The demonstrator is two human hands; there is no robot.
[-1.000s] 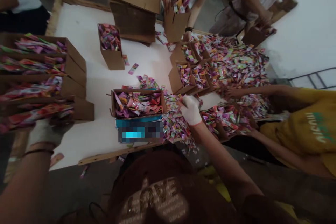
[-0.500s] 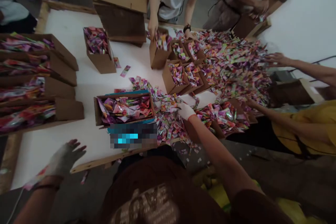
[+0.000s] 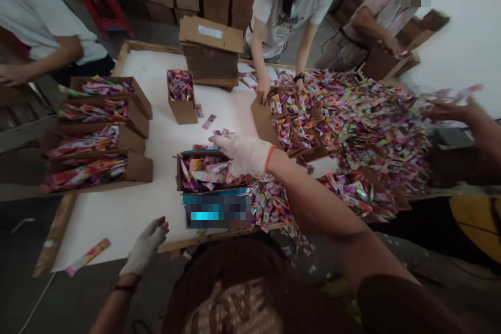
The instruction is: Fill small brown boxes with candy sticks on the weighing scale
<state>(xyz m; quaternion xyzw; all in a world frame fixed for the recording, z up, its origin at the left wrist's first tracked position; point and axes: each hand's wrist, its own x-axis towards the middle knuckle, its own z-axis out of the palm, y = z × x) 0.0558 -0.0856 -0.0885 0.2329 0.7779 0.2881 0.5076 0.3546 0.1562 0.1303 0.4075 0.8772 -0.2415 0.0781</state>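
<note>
My right hand (image 3: 248, 154), in a white glove with an orange cuff, is over the filled carton (image 3: 180, 180) in front of me. Its fingers and thumb are curved around a bunch of small shiny packets (image 3: 217, 164); how many it grips is hidden. Pink, purple and green packets fill that carton, which has a blue-and-dark side panel (image 3: 217, 214). At the table's near edge hovers my left hand (image 3: 146, 248), gloved with bare fingertips. Its fingers are loosely bent and nothing shows in them. More loose packets (image 3: 270, 201) lie right of the carton.
Several filled cartons (image 3: 136, 138) stand in a row at left. One narrow filled carton (image 3: 183, 109) sits near stacked flat cardboard (image 3: 209, 57). A co-worker's hands (image 3: 263, 88) touch grouped cartons across the table. A large packet heap (image 3: 376, 109) covers the right. One long packet (image 3: 89, 257) lies by the near-left corner.
My right hand has moved left from the loose packets to over the carton. My left hand has shifted right, its fingers less spread. The view has turned left.
</note>
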